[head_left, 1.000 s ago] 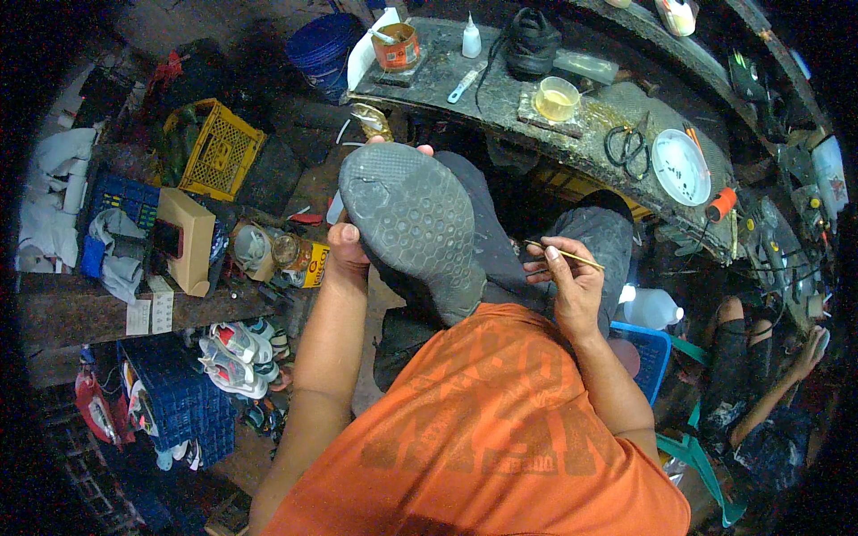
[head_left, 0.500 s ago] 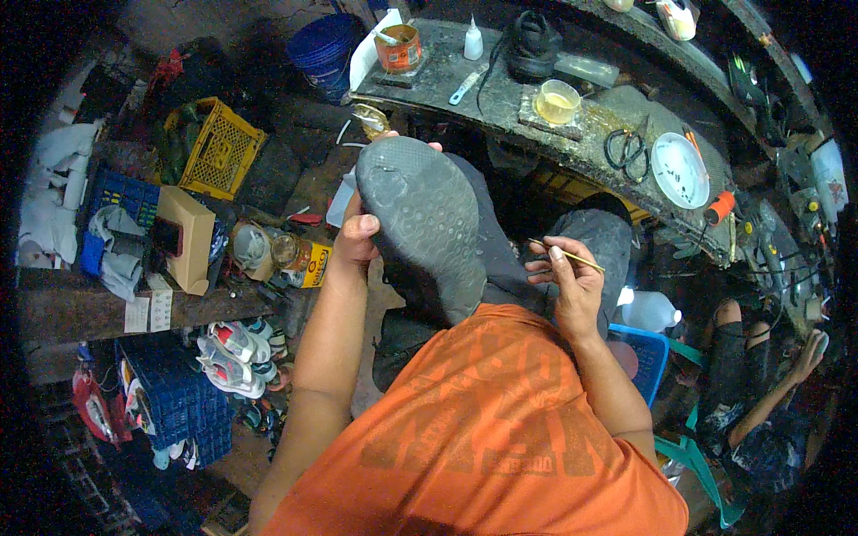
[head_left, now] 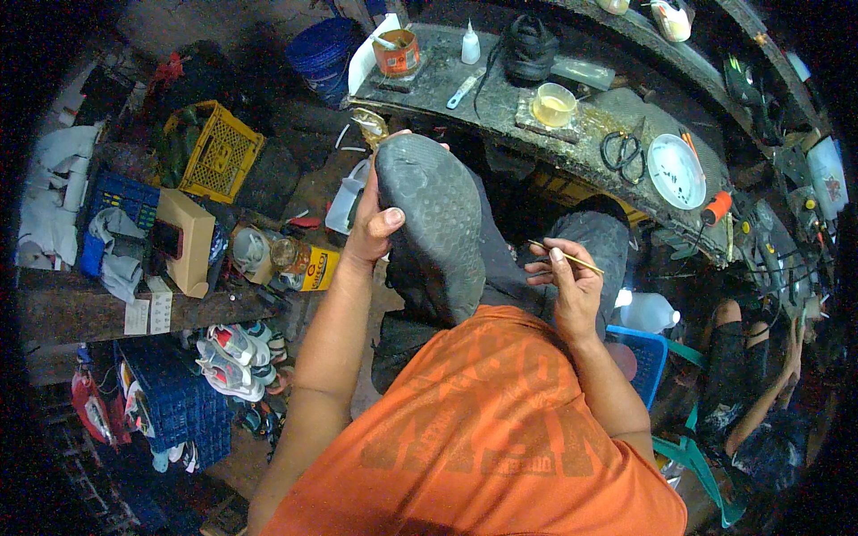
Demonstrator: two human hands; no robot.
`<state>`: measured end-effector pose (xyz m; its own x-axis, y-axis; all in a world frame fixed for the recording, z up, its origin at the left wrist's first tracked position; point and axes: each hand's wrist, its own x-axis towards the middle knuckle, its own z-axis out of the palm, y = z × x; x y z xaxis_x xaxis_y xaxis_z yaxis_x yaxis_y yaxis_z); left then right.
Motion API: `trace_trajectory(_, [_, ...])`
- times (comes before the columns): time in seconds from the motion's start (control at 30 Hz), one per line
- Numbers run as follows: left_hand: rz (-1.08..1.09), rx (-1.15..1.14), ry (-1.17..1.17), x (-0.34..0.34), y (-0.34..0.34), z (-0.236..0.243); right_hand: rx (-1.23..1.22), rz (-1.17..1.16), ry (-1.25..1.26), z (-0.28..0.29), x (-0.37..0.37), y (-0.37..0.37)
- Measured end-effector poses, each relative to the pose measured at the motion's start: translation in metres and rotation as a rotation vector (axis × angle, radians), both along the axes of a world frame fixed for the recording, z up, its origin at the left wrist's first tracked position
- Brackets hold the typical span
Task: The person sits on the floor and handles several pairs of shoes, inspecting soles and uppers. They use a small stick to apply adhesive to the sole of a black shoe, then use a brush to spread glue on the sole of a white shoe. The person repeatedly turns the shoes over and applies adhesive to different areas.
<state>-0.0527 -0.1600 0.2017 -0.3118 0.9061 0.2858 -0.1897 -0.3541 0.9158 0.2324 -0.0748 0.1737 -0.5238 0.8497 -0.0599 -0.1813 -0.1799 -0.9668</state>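
My left hand [head_left: 375, 230] grips a dark shoe [head_left: 433, 214] by its far left side, thumb along the edge. The shoe's worn grey sole faces up at me, and its upper is hidden underneath. Off to the right, above my knee, my right hand [head_left: 574, 281] pinches a thin yellowish stick [head_left: 579, 258] with a darker end pointing left. Whether that end bears a point or bristles is too small to tell. Stick and sole are apart. Beyond the shoe, a cup of yellowish liquid [head_left: 553, 105] stands on the workbench [head_left: 420, 96].
The bench also bears an orange tin [head_left: 397, 54], a white squeeze bottle [head_left: 470, 45], a black shoe [head_left: 529, 52], scissors [head_left: 623, 155] and a white bowl [head_left: 677, 171]. Crates and sneakers [head_left: 234, 359] lie to my left. A co-worker's arm [head_left: 764, 406] shows at right.
My left hand has shifted the shoe slightly right and tilted its sole. My right hand has stayed nearly still with the stick. At right, the co-worker's hand has moved up.
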Motion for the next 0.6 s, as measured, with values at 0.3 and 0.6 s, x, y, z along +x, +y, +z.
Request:
trace_trajectory(0.3, [0.021, -0.014, 0.026, 0.011, 0.006, 0.010, 0.078, -0.039, -0.059, 0.001, 0.000, 0.000])
trace_trajectory(0.6, [-0.033, -0.095, 0.219, 0.028, 0.031, 0.033, 0.173, -0.100, 0.016, 0.050, 0.005, 0.017])
